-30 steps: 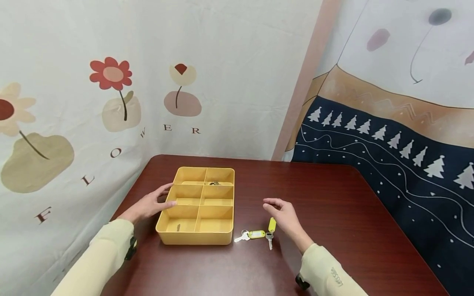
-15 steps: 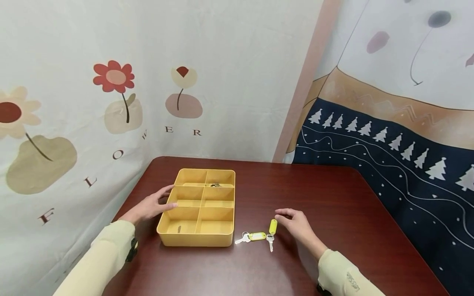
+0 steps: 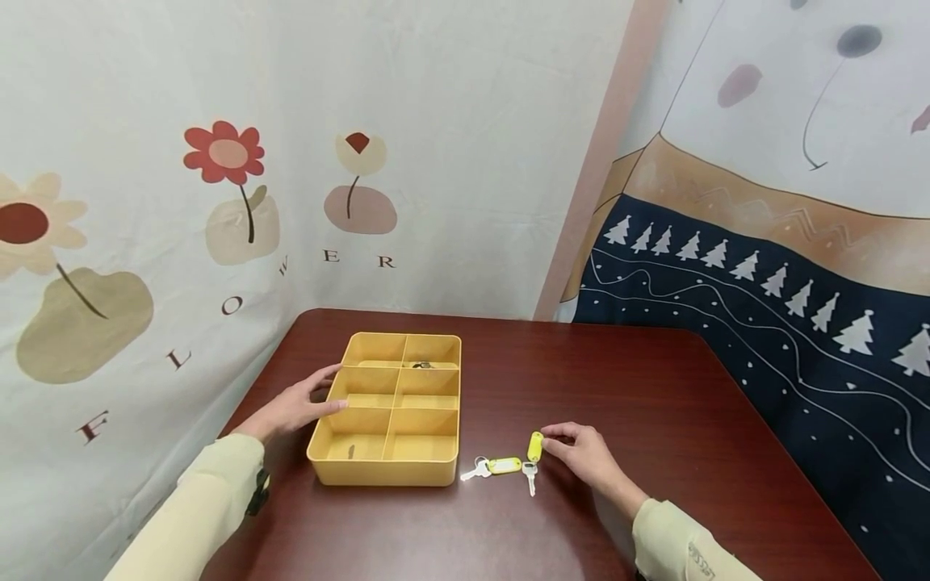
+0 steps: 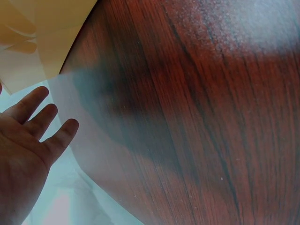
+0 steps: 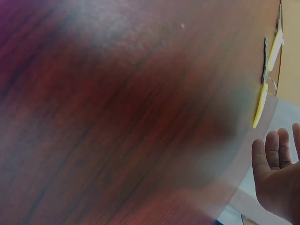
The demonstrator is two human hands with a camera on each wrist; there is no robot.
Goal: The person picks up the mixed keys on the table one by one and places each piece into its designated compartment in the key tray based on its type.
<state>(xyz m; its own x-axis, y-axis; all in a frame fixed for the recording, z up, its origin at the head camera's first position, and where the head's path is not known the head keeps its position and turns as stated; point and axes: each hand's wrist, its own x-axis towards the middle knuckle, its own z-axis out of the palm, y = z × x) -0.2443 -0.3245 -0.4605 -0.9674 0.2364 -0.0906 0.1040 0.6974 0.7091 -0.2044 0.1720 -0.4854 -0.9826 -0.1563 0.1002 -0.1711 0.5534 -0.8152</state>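
My left hand (image 3: 291, 411) rests at the left side of a yellow six-compartment box (image 3: 385, 474), its thumb over the rim. In the left wrist view, its visible fingers (image 4: 62, 136) are extended beside the box. My right hand (image 3: 588, 456) reaches low over the table, thumb and index fingertips right at the edge of a yellow key tag (image 3: 535, 446). From that tag hangs a silver key (image 3: 530, 480), pointing toward me. Left of it lies a second yellow tag (image 3: 504, 466) with its own key (image 3: 477, 469). The right wrist view shows straight fingers (image 5: 259, 154) below the tags.
A small dark metal item (image 3: 421, 365) lies in the box's far right compartment, and a small dark mark (image 3: 351, 452) shows in the near left one. Printed cloths (image 3: 465, 161) hang behind and beside the reddish-brown table (image 3: 617, 379).
My right hand has moved right and down toward the right-hand yellow tag, and its fingertips have come to the tag's edge. The left hand stays at the box.
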